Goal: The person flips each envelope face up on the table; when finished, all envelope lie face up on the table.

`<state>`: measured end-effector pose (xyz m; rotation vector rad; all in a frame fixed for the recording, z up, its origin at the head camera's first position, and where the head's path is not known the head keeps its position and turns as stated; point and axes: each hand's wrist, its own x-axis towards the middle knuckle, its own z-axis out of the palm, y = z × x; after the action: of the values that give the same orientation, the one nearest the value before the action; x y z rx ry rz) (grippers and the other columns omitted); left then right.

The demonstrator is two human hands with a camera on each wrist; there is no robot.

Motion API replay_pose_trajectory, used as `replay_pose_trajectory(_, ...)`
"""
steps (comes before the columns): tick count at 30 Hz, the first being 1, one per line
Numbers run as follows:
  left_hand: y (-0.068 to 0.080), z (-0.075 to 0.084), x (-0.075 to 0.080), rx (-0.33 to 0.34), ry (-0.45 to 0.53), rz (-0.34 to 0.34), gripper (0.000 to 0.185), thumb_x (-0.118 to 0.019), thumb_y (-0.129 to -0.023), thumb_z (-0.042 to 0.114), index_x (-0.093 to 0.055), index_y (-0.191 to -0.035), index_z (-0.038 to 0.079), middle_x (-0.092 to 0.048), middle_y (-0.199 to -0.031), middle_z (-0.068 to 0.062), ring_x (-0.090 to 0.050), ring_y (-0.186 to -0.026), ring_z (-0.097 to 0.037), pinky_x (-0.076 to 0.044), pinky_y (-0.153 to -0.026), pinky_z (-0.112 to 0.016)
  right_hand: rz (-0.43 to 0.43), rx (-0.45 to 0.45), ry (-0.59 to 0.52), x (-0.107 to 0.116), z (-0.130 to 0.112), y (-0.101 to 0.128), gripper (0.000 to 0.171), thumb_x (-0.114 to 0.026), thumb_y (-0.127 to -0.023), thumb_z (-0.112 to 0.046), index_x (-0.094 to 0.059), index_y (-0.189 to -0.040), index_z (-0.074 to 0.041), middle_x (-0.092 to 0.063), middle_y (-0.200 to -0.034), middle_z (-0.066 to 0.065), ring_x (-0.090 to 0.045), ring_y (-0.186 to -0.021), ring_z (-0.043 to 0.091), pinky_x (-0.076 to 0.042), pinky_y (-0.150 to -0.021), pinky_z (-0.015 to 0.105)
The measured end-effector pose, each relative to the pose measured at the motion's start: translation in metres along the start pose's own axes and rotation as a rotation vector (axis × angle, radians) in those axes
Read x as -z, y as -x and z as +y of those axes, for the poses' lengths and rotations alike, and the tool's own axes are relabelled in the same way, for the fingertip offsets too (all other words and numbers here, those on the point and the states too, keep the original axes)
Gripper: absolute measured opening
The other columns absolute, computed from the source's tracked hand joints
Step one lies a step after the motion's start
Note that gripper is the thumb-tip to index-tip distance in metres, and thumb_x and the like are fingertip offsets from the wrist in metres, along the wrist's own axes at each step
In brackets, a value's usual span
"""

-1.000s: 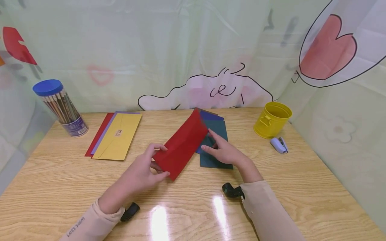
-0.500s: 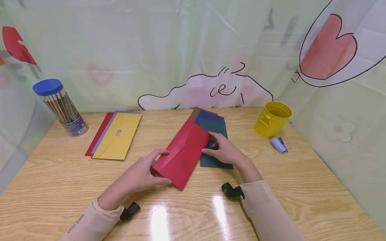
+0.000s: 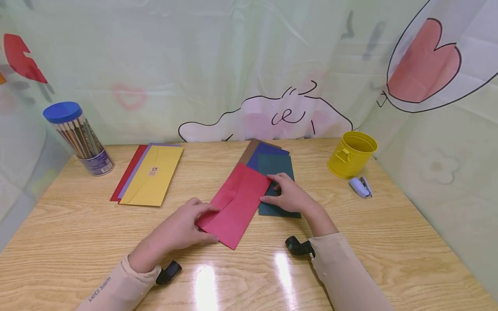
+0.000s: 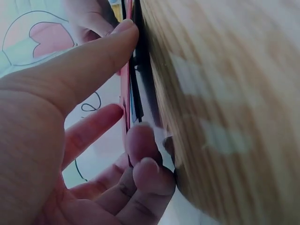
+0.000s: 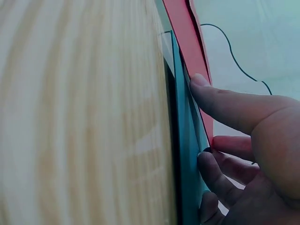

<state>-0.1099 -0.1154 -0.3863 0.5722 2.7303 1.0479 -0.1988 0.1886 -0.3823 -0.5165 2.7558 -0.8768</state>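
From the head view, I see my left hand [image 3: 183, 226] pinching the near end of the red envelope [image 3: 237, 203], which has come down from its raised tilt a second ago and now lies flat on the table [image 3: 350, 242], flap side up. My right hand [image 3: 289, 195] touches its far corner with nearly straight fingers, resting on the green envelope [image 3: 276, 166] stacked beside it. A yellow envelope [image 3: 153, 179], pencil tub [image 3: 78, 138], yellow bucket [image 3: 351, 154] and stapler [image 3: 359, 186] stand well apart.

Left wrist view: thumb [image 4: 84, 70] on top, fingers curled under the red edge.

Right wrist view: fingers [image 5: 225, 105] lie along the red edge.
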Motion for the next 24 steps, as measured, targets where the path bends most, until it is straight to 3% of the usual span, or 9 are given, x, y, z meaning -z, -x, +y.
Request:
replay_pose_trajectory(4, 0.0009, 0.0012, -0.0005, 0.01, -0.025, -0.004, 0.061, -0.093, -0.073, 0.03, -0.07, -0.128, 0.018, -0.054, -0.108, -0.001, -0.053, -0.088, -0.015, -0.049, -0.076, -0.033, -0.009, 0.013, 0.01, -0.0013, 0.0003, 0.0004, 0.07, -0.078, -0.091, -0.025, -0.048, -0.145, 0.005, -0.044, -0.135, 0.02, -0.051, -0.114, 0.032, -0.05, -0.093, 0.044)
replay_pose_trajectory(12, 0.0027, 0.0026, 0.0016, 0.041, -0.07, 0.0, 0.06, -0.09, -0.076, 0.024, -0.069, -0.132, 0.017, -0.051, -0.115, -0.006, -0.056, -0.088, -0.015, -0.049, -0.079, -0.034, -0.015, 0.004, 0.008, -0.0016, -0.0005, 0.0017, 0.068, -0.079, -0.089, -0.024, -0.051, -0.145, 0.002, -0.044, -0.133, 0.019, -0.048, -0.117, 0.033, -0.052, -0.093, 0.043)
replay_pose_trajectory(19, 0.0042, 0.0034, 0.0028, 0.025, -0.182, 0.027, 0.062, -0.088, -0.074, 0.03, -0.069, -0.132, 0.021, -0.056, -0.117, -0.006, -0.054, -0.097, -0.023, -0.049, -0.077, -0.036, -0.025, -0.001, 0.008, -0.0016, -0.0001, 0.0019, 0.069, -0.079, -0.089, -0.025, -0.05, -0.145, 0.002, -0.043, -0.135, 0.02, -0.048, -0.117, 0.033, -0.051, -0.092, 0.043)
replay_pose_trajectory(24, 0.0039, 0.0029, 0.0016, 0.069, -0.095, 0.019, 0.082, -0.09, -0.072, 0.036, -0.057, -0.143, 0.014, -0.055, -0.122, -0.005, -0.052, -0.107, -0.022, -0.051, -0.08, -0.036, -0.022, 0.004, 0.003, -0.002, 0.0005, 0.0018, 0.069, -0.079, -0.089, -0.025, -0.05, -0.145, 0.001, -0.043, -0.134, 0.019, -0.048, -0.118, 0.033, -0.052, -0.092, 0.043)
